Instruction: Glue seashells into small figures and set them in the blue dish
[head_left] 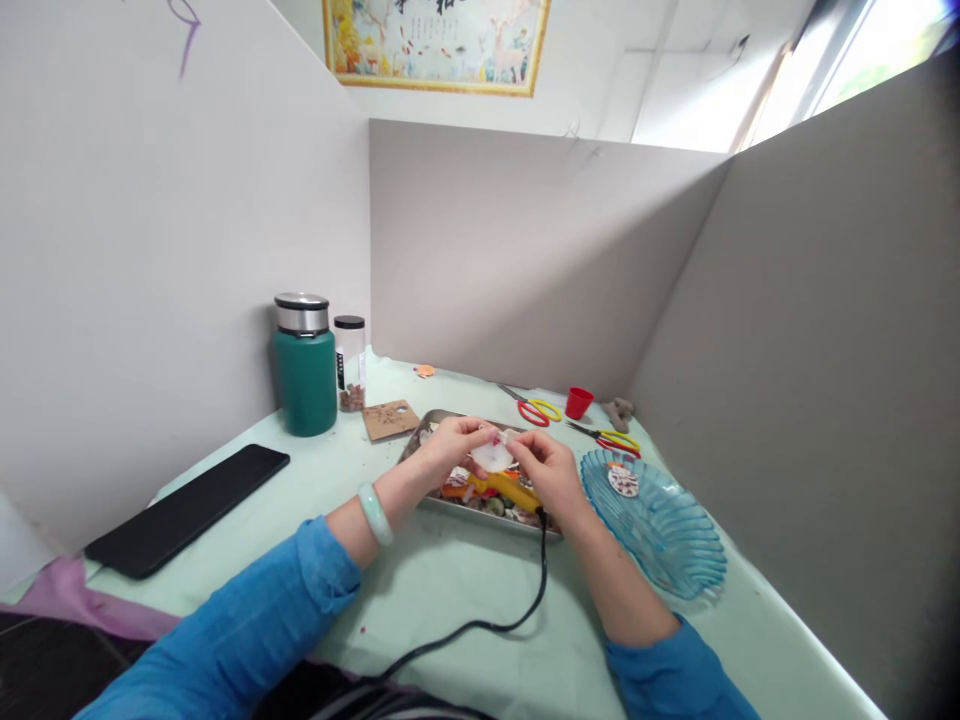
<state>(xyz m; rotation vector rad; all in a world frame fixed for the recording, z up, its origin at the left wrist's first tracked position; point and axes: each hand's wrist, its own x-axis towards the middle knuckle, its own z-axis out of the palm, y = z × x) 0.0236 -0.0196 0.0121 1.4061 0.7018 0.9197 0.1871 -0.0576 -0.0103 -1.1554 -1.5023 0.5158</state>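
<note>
Over a metal tray (484,518), a thin whitish piece like a flat shell (492,457) is between my hands, with a small pink-red spot near its top. My left hand (451,447) pinches its left edge. At its upper right edge, the closed fingertips of my right hand (550,468) meet it; whether they grip it or some tiny bit is too small to make out. Below lies a yellow hot glue gun (514,490) on the tray's mixed shells and stones, its black cord (480,625) running toward me.
Right of the tray sits a blue glass plate (675,530) bearing a patterned disc. Two scissors (536,408), a red cup (579,403) and a brown card (390,420) lie around the tray. At left stand a green flask (305,380), a clear jar (350,365) and a black phone-like slab (191,510).
</note>
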